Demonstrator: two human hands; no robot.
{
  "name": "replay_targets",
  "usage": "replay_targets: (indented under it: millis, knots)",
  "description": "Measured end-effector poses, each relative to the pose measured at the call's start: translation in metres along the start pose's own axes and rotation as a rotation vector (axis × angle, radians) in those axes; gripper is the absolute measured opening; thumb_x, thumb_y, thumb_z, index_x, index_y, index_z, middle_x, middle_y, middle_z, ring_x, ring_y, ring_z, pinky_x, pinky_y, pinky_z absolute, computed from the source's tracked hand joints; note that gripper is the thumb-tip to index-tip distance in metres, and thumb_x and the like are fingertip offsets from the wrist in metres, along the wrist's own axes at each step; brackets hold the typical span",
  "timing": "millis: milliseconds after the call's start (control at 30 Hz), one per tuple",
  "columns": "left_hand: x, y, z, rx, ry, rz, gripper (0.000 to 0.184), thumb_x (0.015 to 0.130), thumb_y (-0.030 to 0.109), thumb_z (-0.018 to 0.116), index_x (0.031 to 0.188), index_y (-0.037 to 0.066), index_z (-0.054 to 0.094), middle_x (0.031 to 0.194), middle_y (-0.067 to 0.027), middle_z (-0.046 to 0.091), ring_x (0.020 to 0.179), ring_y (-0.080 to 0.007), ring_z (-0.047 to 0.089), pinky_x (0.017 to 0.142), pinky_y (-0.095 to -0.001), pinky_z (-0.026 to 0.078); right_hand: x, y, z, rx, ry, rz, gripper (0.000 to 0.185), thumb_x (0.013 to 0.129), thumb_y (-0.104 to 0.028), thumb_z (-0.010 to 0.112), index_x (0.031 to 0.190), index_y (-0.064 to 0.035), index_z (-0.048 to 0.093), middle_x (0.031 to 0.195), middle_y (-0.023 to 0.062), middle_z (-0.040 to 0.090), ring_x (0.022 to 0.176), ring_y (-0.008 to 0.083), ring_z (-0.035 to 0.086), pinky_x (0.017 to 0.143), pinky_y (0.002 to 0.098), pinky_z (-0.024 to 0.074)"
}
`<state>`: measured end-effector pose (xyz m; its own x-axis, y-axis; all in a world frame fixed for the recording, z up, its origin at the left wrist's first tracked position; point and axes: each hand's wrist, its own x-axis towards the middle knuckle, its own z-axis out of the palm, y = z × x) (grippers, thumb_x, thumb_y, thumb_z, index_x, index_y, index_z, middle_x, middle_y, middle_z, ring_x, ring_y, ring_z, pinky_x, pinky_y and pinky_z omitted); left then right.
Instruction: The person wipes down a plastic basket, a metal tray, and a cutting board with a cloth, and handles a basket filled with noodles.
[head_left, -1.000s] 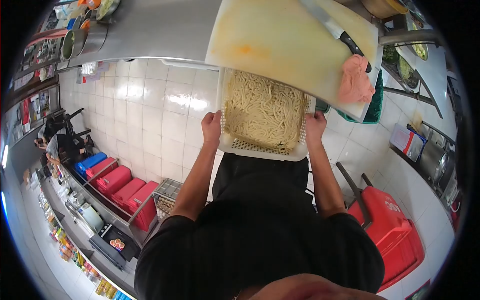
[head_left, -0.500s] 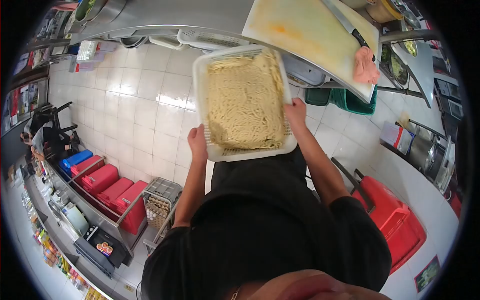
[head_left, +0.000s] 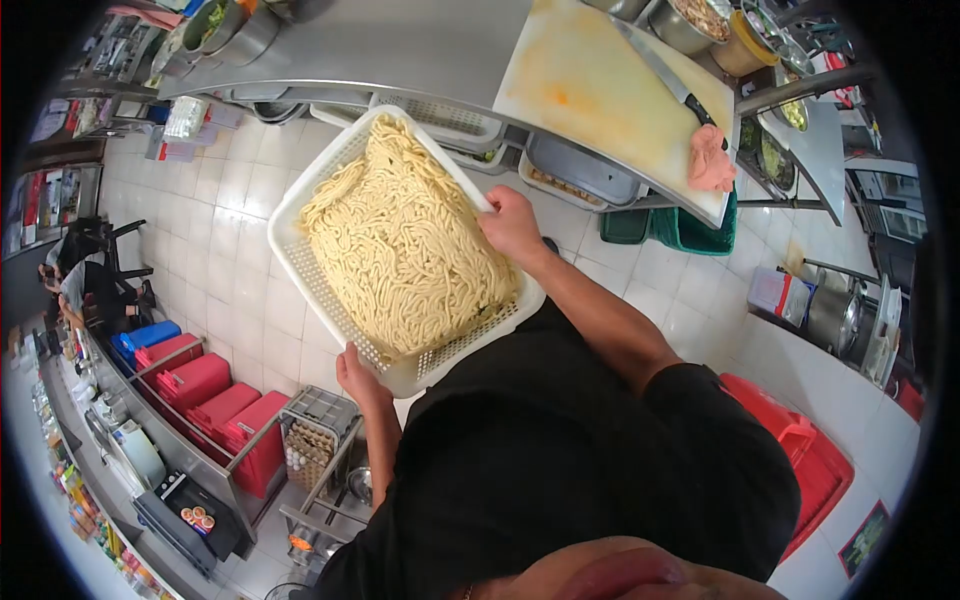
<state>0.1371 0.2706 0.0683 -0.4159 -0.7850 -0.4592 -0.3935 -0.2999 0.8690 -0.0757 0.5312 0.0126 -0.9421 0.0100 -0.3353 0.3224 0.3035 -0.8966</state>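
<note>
A white perforated basket [head_left: 290,235] is held up in front of my body, turned at an angle. Pale yellow noodles [head_left: 405,245] fill most of it, heaped toward the far end. My left hand [head_left: 363,378] grips the near left rim, the thumb on top. On the right long side, my right hand [head_left: 512,226] is closed round the rim. The fingers under the basket are hidden from view.
Ahead stands a steel counter [head_left: 400,45] with a cutting board [head_left: 560,75], a knife [head_left: 655,68] and a pink cloth [head_left: 711,160]. Baskets and trays [head_left: 580,165] sit beneath it. Red bins [head_left: 255,430] line the left; a red container [head_left: 800,460] is at right. People [head_left: 95,280] sit far left.
The basket of noodles has swung left and turned, its far end now pointing up and right of its near left corner. Both hands moved with it, still gripping the rim.
</note>
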Motion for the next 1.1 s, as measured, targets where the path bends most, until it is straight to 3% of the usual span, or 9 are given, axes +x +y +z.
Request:
replay_targets:
  millis: [167,267,467,633,767,1100]
  knots:
    - [-0.012,0.060,0.043,-0.032,-0.105,0.073,0.022,0.098,0.020,0.056,0.083,0.005,0.052,0.080,-0.0047,0.061,0.070,-0.0129,0.057,0.064,-0.0297,0.048,0.014,-0.041,-0.051,0.086,0.072,-0.105,0.016,0.073,-0.005,0.063,0.087,0.0024,0.065,0.080,0.0166,0.068,0.069,0.0248,0.063,0.066,0.0359,0.0493]
    - [-0.007,0.082,0.056,-0.076,-0.247,0.086,0.021,0.098,0.019,0.056,0.083,0.005,0.052,0.080,-0.0055,0.062,0.070,-0.0137,0.058,0.064,-0.0298,0.049,-0.002,-0.071,-0.078,0.060,0.156,-0.059,0.018,0.073,-0.005,0.064,0.088,0.0031,0.067,0.081,0.0163,0.069,0.069,0.0221,0.064,0.066,0.0344,0.0498]
    - [0.004,0.127,0.055,-0.050,-0.464,0.088,0.021,0.097,0.016,0.057,0.080,0.007,0.050,0.078,-0.0045,0.061,0.069,-0.0131,0.057,0.063,-0.0291,0.048,-0.051,-0.093,-0.095,0.021,0.407,-0.020,0.017,0.072,-0.006,0.060,0.086,0.0013,0.066,0.081,0.0206,0.068,0.075,0.0329,0.067,0.070,0.0391,0.0510]
    - [0.067,0.135,0.049,-0.003,-0.623,0.150,0.020,0.097,0.013,0.056,0.080,0.008,0.049,0.077,-0.0029,0.060,0.065,-0.0119,0.054,0.062,-0.0288,0.047,-0.079,-0.109,-0.073,-0.027,0.568,-0.015,0.016,0.072,-0.006,0.058,0.084,0.0017,0.065,0.082,0.0236,0.067,0.079,0.0379,0.066,0.072,0.0407,0.0506]
    - [0.034,0.154,0.045,0.037,-0.616,0.134,0.019,0.098,0.012,0.055,0.080,0.008,0.049,0.076,-0.0017,0.058,0.066,-0.0113,0.053,0.062,-0.0290,0.047,-0.088,-0.108,-0.092,-0.022,0.558,-0.033,0.017,0.072,-0.007,0.058,0.085,0.0019,0.063,0.083,0.0246,0.067,0.081,0.0390,0.066,0.072,0.0416,0.0502]
    - [0.051,0.121,0.054,0.032,-0.566,0.196,0.014,0.097,0.012,0.055,0.083,0.008,0.053,0.075,-0.0013,0.057,0.067,-0.0114,0.052,0.062,-0.0280,0.045,-0.081,-0.126,-0.104,-0.110,0.435,0.003,0.022,0.074,-0.013,0.060,0.089,0.0009,0.065,0.083,0.0239,0.068,0.082,0.0376,0.068,0.072,0.0438,0.0506]
